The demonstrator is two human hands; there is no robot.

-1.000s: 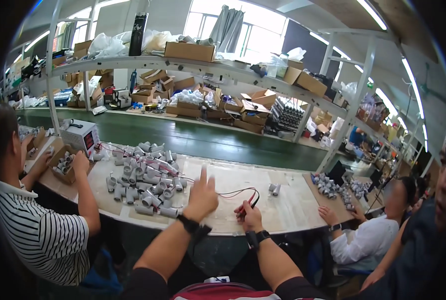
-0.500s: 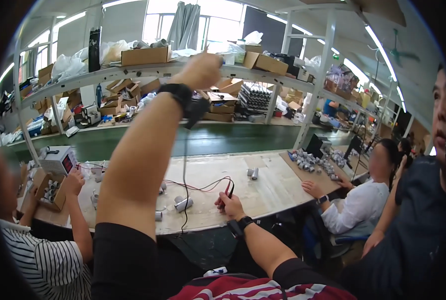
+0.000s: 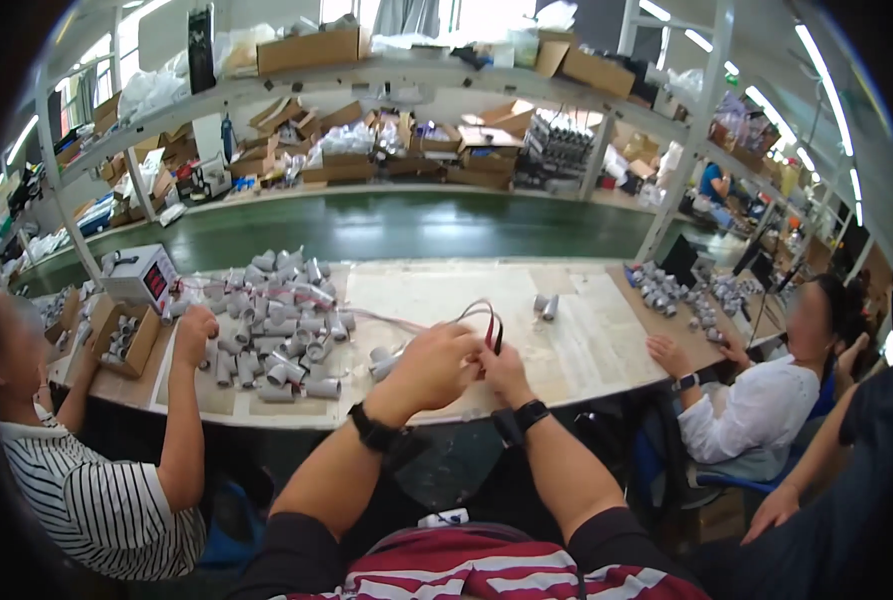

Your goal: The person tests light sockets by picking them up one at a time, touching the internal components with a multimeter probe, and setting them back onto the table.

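Over the front part of the workbench (image 3: 446,290), my two hands meet. My right hand (image 3: 507,376) is closed around red and black wire leads (image 3: 494,326), which loop up above its fingers. My left hand (image 3: 434,368) touches the right one with fingers pinched together; what lies between them is hidden. A few grey cylindrical parts (image 3: 381,362) lie just beyond my left hand. Farther left spreads a large heap of similar grey cylindrical parts (image 3: 276,325). Two more grey cylinders (image 3: 546,307) stand on the bench beyond my right hand.
A box-shaped instrument (image 3: 141,275) with a red display stands at the left, behind a cardboard box (image 3: 146,352) of grey parts. Co-workers sit at both sides; another person stands far right. Past the bench runs a green conveyor belt (image 3: 406,220), under a loaded shelf (image 3: 366,82).
My left arm has come down from its raised, outstretched position to meet my right hand. The view has tilted down, uncovering the heap of grey parts. My right hand keeps hold of the leads.
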